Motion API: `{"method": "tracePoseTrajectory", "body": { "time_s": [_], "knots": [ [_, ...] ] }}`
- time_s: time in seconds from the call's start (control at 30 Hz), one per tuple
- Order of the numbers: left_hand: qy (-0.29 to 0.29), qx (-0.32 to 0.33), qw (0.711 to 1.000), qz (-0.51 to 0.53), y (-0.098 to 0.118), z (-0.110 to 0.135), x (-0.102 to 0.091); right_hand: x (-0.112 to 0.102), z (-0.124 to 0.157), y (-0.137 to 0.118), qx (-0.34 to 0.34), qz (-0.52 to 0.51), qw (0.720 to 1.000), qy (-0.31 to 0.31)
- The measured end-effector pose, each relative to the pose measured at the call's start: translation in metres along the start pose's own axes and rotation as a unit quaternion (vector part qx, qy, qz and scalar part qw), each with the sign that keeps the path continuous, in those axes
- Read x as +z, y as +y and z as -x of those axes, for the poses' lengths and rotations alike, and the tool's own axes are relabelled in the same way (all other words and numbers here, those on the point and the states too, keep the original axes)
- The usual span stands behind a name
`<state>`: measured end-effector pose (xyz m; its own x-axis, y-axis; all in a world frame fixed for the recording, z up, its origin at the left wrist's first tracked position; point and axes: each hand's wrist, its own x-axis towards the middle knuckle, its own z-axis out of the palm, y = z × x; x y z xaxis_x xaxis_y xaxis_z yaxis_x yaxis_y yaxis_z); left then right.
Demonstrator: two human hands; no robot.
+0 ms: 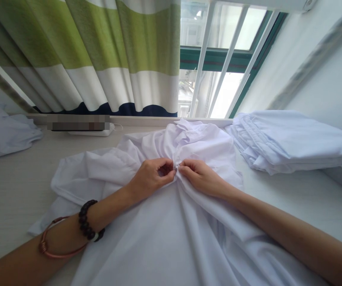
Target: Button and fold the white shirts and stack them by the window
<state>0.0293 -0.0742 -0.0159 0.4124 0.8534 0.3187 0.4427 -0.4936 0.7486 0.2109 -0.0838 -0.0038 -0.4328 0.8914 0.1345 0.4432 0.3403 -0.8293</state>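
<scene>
A white shirt [165, 238] lies spread and rumpled on a pale table [12, 186] in front of me. My left hand [151, 176] and my right hand [199, 174] meet at its middle, fingertips almost touching. Each hand is closed in a pinch on the shirt's cloth, which gathers into folds that run toward me. On my left wrist sit a dark bead bracelet and a thin reddish bangle.
A stack of folded white garments [290, 141] lies at the right by the wall. Another white cloth heap [0, 131] sits far left. A white flat object [93, 131] lies on the sill under a green-striped curtain [99, 51]. A barred window [218, 59] is behind.
</scene>
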Motion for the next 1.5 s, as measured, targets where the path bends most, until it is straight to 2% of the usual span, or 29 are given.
{"method": "tracePoseTrajectory", "body": {
  "time_s": [0.33,0.53,0.73,0.97,1.27,1.4,1.5],
  "knots": [
    [-0.02,0.014,1.0,-0.002,-0.0026,-0.0001,-0.0008,-0.0036,0.0013,-0.0026,-0.035,0.132,0.991,-0.005],
    [-0.028,0.021,0.999,-0.014,-0.0039,-0.0001,-0.002,-0.0012,0.0003,-0.0015,-0.04,0.123,0.992,0.011],
    [-0.013,0.023,0.999,-0.021,-0.0002,0.0006,-0.0027,0.0012,0.0006,0.0016,-0.049,0.14,0.989,0.025],
    [0.018,-0.008,1.0,-0.004,0.0037,0.0015,-0.0004,-0.0035,0.0023,-0.0024,-0.077,0.197,0.977,-0.017],
    [0.046,0.08,0.987,-0.128,0.0016,0.0059,0.0013,-0.0055,0.0021,-0.005,-0.093,0.241,0.965,-0.043],
    [0.054,0.118,0.979,-0.16,-0.0002,0.0063,0.0016,-0.0044,0.0038,-0.0028,-0.106,0.256,0.961,-0.025],
    [0.057,0.112,0.98,-0.151,0.0015,0.0052,0.0017,-0.0014,0.004,-0.0025,-0.097,0.229,0.969,-0.006]
  ]
}}
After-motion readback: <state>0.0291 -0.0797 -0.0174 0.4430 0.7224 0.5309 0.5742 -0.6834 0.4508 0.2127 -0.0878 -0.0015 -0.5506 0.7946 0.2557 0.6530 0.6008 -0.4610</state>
